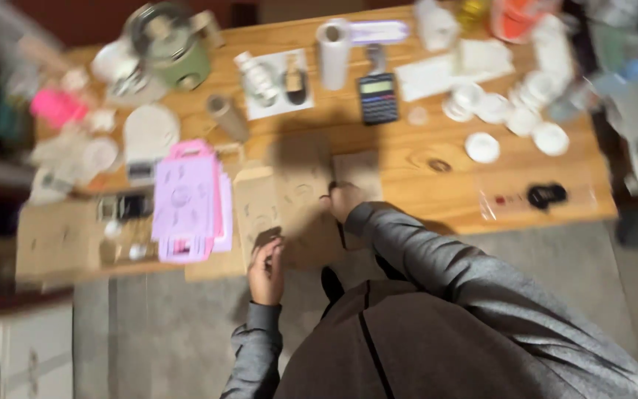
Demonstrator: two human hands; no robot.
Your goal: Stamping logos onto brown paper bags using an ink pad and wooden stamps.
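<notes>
Resting near the counter (437,199) edge, both hands touch brown paper bags (289,199). Left hand (266,270) fingers pinch one bag's corner; right hand (342,199) fingers press flat. Pink cards (186,199) lie just beside.

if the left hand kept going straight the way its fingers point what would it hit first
Probably the brown paper envelope at the table edge: the left hand points up-frame at it, fingertips about touching its near edge. The picture is blurred, so contact is unclear.

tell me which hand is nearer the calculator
Right. The right hand rests on the brown paper bags just below the calculator, with bare table between. The left hand is lower and further left, at the table's near edge.
</notes>
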